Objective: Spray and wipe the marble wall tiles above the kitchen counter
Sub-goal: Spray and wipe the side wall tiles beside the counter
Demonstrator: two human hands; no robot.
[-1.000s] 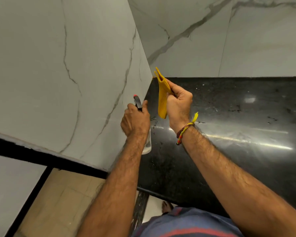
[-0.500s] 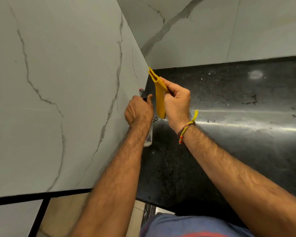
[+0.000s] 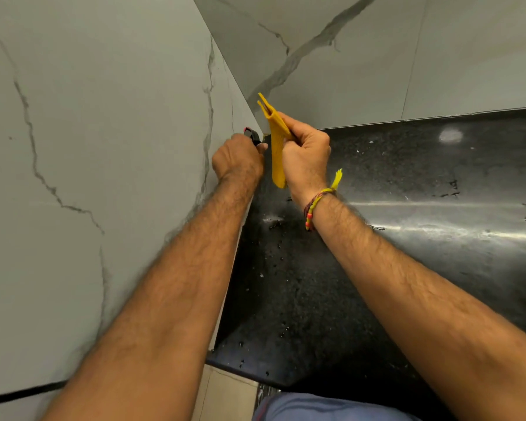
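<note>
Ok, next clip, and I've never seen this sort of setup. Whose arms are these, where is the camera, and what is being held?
There is no machine here: a person wears one wide-angle camera on the head, so you look forward and down along their own two bare arms. The left hand grips a spray bottle; only its black and red top shows above the fist. The right hand pinches a folded yellow cloth, held upright and not touching the wall. A beaded thread bracelet sits on that wrist. Both hands are in the corner where two marble wall tiles meet, above a glossy black counter speckled with droplets. No wiping is under way.
</note>
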